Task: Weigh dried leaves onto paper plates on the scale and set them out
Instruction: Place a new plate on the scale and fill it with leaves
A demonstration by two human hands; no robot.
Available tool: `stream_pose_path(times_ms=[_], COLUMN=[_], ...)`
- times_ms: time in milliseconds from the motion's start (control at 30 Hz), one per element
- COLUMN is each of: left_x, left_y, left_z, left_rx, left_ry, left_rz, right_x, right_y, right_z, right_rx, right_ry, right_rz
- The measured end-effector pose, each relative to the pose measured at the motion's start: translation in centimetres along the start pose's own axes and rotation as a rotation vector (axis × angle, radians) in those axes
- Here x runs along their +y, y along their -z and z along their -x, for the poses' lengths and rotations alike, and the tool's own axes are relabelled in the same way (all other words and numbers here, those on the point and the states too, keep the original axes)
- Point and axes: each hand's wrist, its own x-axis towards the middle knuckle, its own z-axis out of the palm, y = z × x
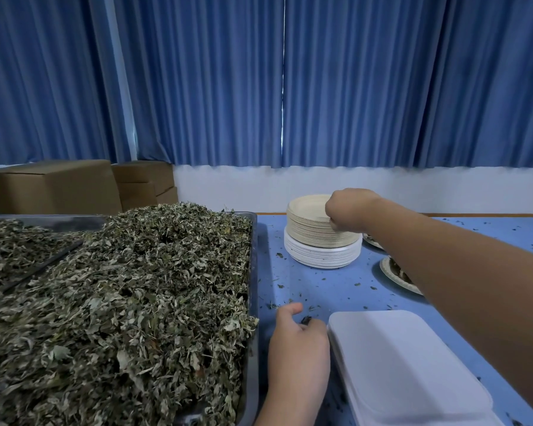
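Stack of paper plates [313,233] at one o'clock, rim gripped by right hand [348,210]; left hand [299,345] curls at six, hold unclear; scale [406,373] cut off at five

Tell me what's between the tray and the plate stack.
Head view: only bare blue table with a few leaf crumbs separates tray and plate stack.

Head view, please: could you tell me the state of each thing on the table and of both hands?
Metal tray, heaped with dried leaves.
Plate stack, upright, tan plates on white ones.
Right hand, grips the stack's top rim.
Scale, platform bare, no plate on it.
Left hand, curled beside the scale; hold unclear.
Side plates, hold leaves, partly hidden by the arm.
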Motion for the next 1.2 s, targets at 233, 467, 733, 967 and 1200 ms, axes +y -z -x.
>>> stream_pose_path(times_ms=[233,467,733,967,1200], left_x=[-0.2,-0.2,-0.1,0.0,0.2], left_y=[-0.1,-0.1,-0.1,-0.1,-0.1], left_z=[-0.2,-0.2,-0.1,0.1,0.4], left_rx=[-0.001,-0.005,-0.017,-0.024,0.044], left_ry=[-0.002,-0.003,-0.019,-0.044,-0.134], left_rz=[-0.01,-0.017,-0.033,-0.066,-0.071], right_x=[-0.2,-0.3,0.2,-0.9,-2.1], right_y=[0.0,-0.2,-1.0,-1.7,-2.7], right_z=[0.1,0.4,1.6,5.2,13.9], right_rx=[0.112,0.199,0.345,0.585,0.664], right_ry=[-0.053,-0.338,-0.602,-0.665,-0.505], right_rz=[0.093,-0.263,-1.171,-1.592,-2.001])
